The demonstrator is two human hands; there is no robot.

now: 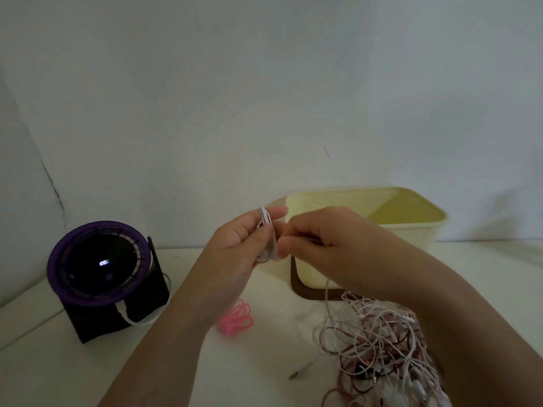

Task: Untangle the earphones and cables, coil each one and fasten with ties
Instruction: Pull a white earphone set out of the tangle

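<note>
White earphone cable (266, 220) is looped in a small coil round the raised fingers of the left hand (239, 245). The thumb presses the loops against them, so that hand is clamped on the coil. Just beside it, the right hand (320, 245) pinches the same cable between thumb and fingertips at the coil's right edge. Both hands are held up above the table. The coil's long axis stands roughly upright, and the free length leaves under the right hand and drops straight down. The slack therefore lies below and to the right, nearer the right hand, which looks best placed to feed the next turn while the left serves as the former. A jack plug (298, 373) lies on the table below. It is probably this cable's end, though the run between cannot be followed for certain. To its right sits the tangle (382, 345) of white, pink and dark cables, partly under the right forearm. Whether the hanging length is free of it cannot be told. 1 bunch of pink ties (236, 318) lies below the left hand, the nearer hand to it. Behind the hands stands a pale yellow tub (411, 227) on a brown tray (294, 284). At far left a purple-rimmed fan (100, 262) sits on the white table (264, 386), against a plain pale wall (264, 83) in dim light.
</note>
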